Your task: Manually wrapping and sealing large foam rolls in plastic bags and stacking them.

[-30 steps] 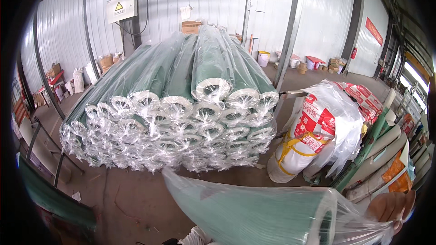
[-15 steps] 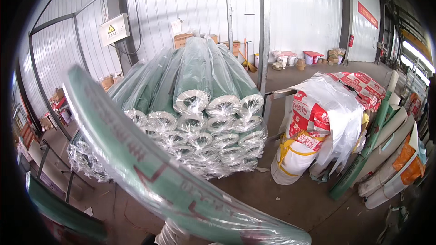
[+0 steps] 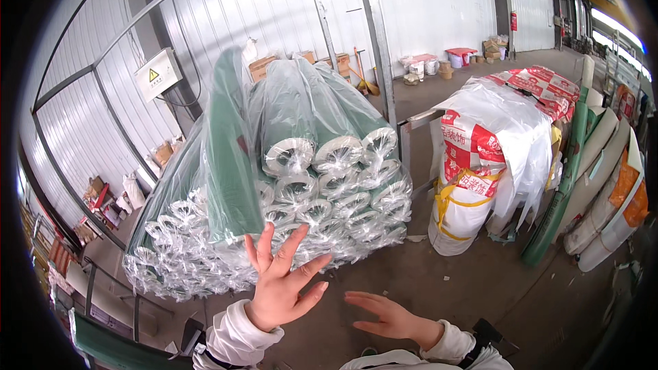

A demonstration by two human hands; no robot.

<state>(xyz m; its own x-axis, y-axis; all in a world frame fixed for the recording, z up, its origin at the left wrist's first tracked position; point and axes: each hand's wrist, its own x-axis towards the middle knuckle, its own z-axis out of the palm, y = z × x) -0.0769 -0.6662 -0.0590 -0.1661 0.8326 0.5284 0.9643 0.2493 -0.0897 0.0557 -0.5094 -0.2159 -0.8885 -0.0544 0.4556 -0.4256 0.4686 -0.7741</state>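
Observation:
A plastic-wrapped green roll (image 3: 232, 157) slants across the front of a large stack of similar rolls (image 3: 343, 156), its upper end above the others. My left hand (image 3: 279, 286) is raised with fingers spread just below the roll's near end; whether a fingertip touches the plastic I cannot tell. My right hand (image 3: 389, 316) hovers to its right, lower down, fingers stretched out, holding nothing. Ring-shaped ends of the stacked rolls face me under gathered clear film.
Right of the stack stand white bags with yellow straps (image 3: 460, 216) under red-and-white sheeting (image 3: 552, 89). Farther right lean several rolls (image 3: 591, 185). A metal post (image 3: 375, 34) rises behind the stack. Another green roll (image 3: 113, 339) lies at lower left, near a metal frame (image 3: 89, 301).
The green roll, slanting close in front of me half a second ago, now rests against the stack. Both my hands have come into view, off the roll. The view has tilted.

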